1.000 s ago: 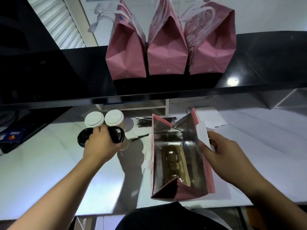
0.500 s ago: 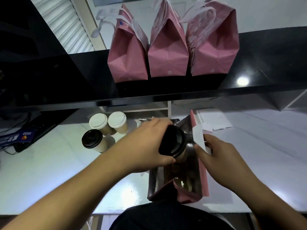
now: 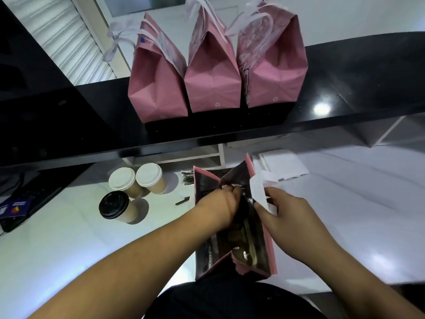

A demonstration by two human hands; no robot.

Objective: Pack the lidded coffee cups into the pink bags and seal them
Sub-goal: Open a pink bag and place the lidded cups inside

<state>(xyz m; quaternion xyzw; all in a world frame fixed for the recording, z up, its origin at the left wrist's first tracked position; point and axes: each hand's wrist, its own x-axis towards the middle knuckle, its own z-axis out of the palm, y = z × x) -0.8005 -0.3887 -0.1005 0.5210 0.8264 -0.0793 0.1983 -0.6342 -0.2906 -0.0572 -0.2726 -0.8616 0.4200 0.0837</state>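
We are gripping a black-lidded cup [image 3: 241, 209] with our left hand [image 3: 222, 204] inside the open pink bag [image 3: 271, 256], our right hand [image 3: 285, 217] pinching its rim.

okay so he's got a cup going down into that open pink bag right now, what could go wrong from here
1. The left hand is deep in the open pink bag, hiding the black-lidded cup; lowered blind, it could miss its seat, tip, and leak.
2. The right hand holds only one side of the rim, so the bag may fold in or slide.
3. Three cups stand near the left forearm; withdrawing could knock them.
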